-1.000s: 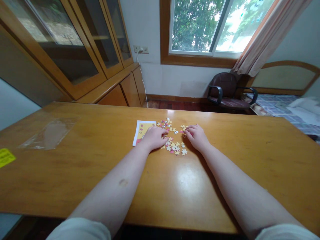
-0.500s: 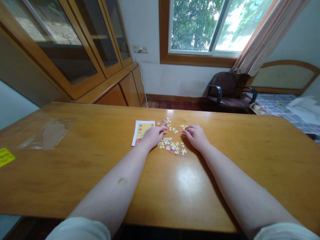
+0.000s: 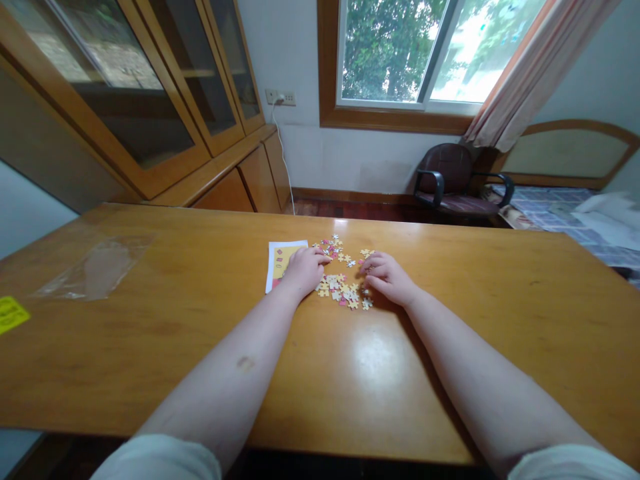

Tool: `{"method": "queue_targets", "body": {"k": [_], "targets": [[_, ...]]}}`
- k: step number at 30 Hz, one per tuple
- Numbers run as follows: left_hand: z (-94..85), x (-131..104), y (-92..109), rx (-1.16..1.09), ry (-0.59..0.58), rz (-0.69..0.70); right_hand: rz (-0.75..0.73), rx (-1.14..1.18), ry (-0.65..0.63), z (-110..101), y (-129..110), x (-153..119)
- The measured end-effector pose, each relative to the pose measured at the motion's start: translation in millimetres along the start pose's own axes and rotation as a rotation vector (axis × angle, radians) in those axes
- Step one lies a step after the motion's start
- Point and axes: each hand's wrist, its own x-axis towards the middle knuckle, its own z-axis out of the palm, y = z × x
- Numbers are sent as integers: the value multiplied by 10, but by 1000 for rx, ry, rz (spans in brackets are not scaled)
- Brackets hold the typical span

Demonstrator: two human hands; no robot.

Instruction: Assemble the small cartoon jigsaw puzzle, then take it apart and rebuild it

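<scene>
Several small jigsaw puzzle pieces (image 3: pixel 343 291), yellow, white and pink, lie in a loose heap between my hands. More puzzle pieces (image 3: pixel 332 247) are scattered just beyond. My left hand (image 3: pixel 306 269) rests over the printed picture card (image 3: pixel 273 261), covering much of it, with its fingers stretched out at the left edge of the pieces. At the right edge my right hand (image 3: pixel 389 277) is low over the table, fingers bent and thumb apart from them. A few pieces under its fingertips are partly hidden. I see nothing clearly held in either hand.
A clear plastic bag (image 3: pixel 103 267) lies flat on the wooden table (image 3: pixel 210 347) at the left, near a yellow sticker (image 3: pixel 11 315). Past the far edge stand a brown office chair (image 3: pixel 450 173) and a bed (image 3: pixel 560 210). A glass-door cabinet (image 3: pixel 200 133) adjoins the left back.
My right hand has moved slightly toward me and its fingers have spread somewhat. The left hand's fingers now stretch flatter, and the card has shifted slightly.
</scene>
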Motion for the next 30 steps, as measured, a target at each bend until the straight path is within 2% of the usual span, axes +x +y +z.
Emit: {"method": "queue_targets", "body": {"k": [8, 13, 17, 20, 24, 30], "targets": [[1, 4, 8, -24, 20, -22, 35, -35, -31, 20, 19, 2], [-14, 2, 19, -53, 10, 22, 95, -98, -92, 17, 19, 8], [-20, -7, 40, -68, -2, 99, 223, -223, -146, 44, -16, -6], [-25, -18, 67, -66, -34, 180, 305, -282, -128, 56, -39, -14], [-20, -39, 95, -46, -73, 228, 354, -315, -95, 50, -56, -6], [-5, -71, 104, -59, -196, 351, 392, -375, -199, 77, -93, 8]]}}
